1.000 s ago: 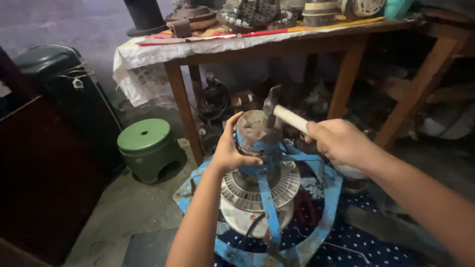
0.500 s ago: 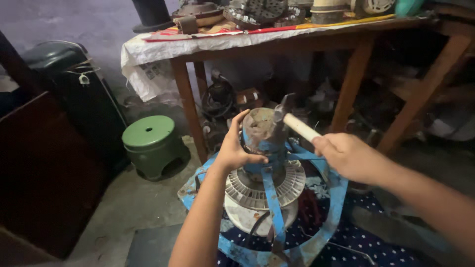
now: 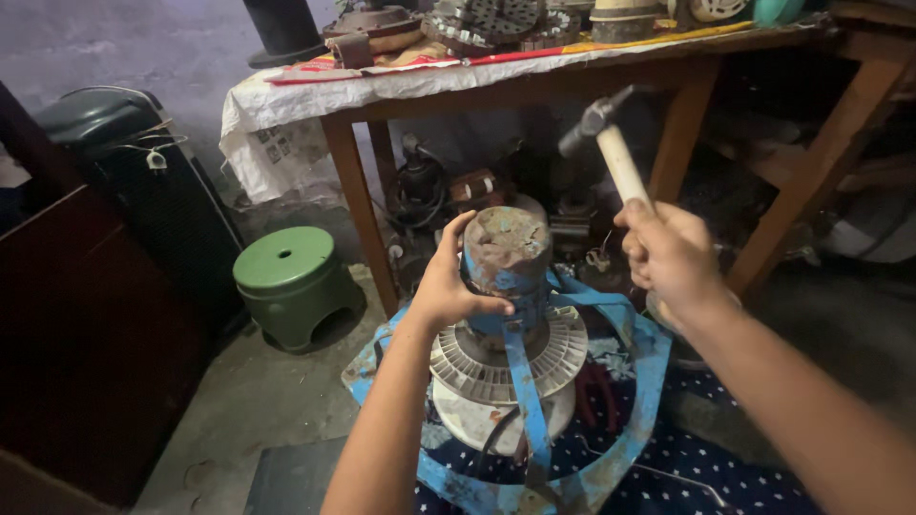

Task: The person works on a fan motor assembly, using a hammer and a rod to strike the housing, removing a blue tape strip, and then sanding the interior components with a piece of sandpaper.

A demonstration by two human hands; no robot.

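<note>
Overhead, hammer (image 3: 611, 143); rusty cylinder (image 3: 506, 250) below

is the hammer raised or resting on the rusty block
Raised: the hammer in the right hand is clear above the rusty block.

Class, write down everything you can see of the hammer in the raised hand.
The hammer with the pale wooden handle and dark metal head is gripped low on its handle by the right hand. It tilts up and to the left, its head raised above and to the right of the rusty metal cylinder with flaking blue paint, clear of it. The head looks worn and dull. Only the hand touches it.
</note>
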